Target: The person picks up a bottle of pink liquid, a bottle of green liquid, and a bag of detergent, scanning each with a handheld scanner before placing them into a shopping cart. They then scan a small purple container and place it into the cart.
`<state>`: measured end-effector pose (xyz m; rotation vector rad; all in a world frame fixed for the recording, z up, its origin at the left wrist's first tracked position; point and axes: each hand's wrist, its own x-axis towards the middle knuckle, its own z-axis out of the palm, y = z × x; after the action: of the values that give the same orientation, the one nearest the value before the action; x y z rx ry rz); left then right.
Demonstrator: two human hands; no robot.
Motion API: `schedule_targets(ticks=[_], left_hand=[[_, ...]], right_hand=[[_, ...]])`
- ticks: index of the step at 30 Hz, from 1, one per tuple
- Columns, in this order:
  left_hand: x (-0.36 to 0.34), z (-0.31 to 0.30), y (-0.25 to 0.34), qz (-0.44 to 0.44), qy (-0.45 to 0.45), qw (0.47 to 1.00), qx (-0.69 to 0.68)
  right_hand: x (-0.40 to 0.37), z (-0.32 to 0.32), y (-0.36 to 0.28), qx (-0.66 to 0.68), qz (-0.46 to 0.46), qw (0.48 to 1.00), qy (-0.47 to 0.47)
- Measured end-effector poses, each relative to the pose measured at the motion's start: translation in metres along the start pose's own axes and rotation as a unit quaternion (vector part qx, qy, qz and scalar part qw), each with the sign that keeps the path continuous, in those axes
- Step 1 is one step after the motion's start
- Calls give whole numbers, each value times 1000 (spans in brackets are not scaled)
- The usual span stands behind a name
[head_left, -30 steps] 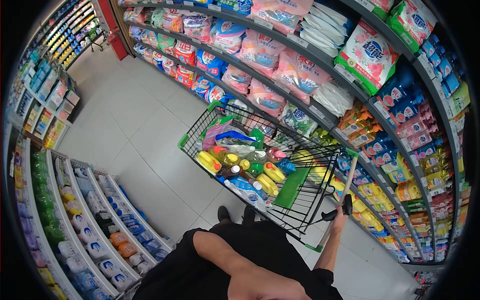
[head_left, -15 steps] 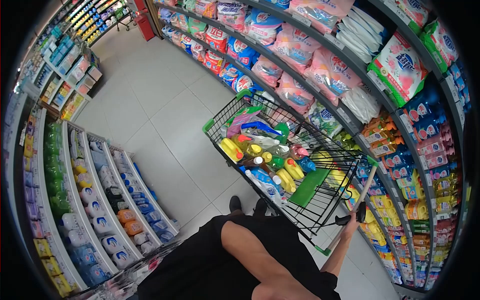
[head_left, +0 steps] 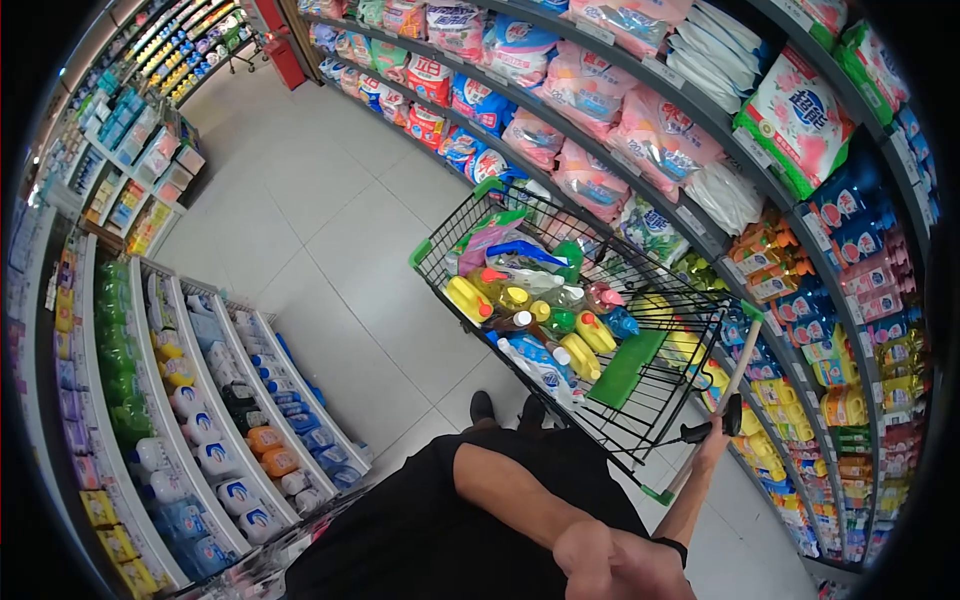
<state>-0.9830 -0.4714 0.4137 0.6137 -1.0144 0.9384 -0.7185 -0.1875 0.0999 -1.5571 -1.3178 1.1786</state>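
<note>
My right hand [head_left: 711, 446] is closed round the pale handle [head_left: 744, 352] of a black wire shopping cart [head_left: 421, 252] with green corners. A black fitting [head_left: 733, 414] sits on the handle beside that hand. My left forearm lies bent across my front, and my left hand [head_left: 590, 558] is close to the camera by my right arm, its fingers not clearly visible. In the cart lie several bottles, among them a yellow jug [head_left: 468, 298], a blue bottle [head_left: 622, 322] and a blue-and-white bag [head_left: 542, 366]. A green flap [head_left: 628, 368] is at the cart's near end.
Along the right, long shelves hold pink detergent bags [head_left: 590, 85] and colourful bottles [head_left: 850, 205]. On the left, a lower shelf unit carries green bottles [head_left: 122, 370] and white bottles [head_left: 215, 458]. A tiled floor [head_left: 345, 235] runs between them towards a red bin [head_left: 285, 62].
The view has shifted slightly, so the cart and shelves appear a little displaced. My left hand has come further into view near my right arm. My right hand stays on the handle.
</note>
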Motion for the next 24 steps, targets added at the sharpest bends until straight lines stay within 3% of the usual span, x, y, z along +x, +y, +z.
schedule_targets(ticks=[3, 6, 15, 24], left_hand=[[3, -9, 3, 31, -36, 997, 62], [3, -11, 4, 47, -37, 998, 36], [-3, -30, 0, 129, -47, 987, 84], [1, -27, 1, 123, -29, 988, 91]], right_hand=[[-10, 6, -11, 9, -45, 999, 2], [-6, 6, -5, 31, -57, 998, 1], [-3, 4, -3, 6, -44, 999, 19], [-5, 6, -6, 21, -46, 999, 12]])
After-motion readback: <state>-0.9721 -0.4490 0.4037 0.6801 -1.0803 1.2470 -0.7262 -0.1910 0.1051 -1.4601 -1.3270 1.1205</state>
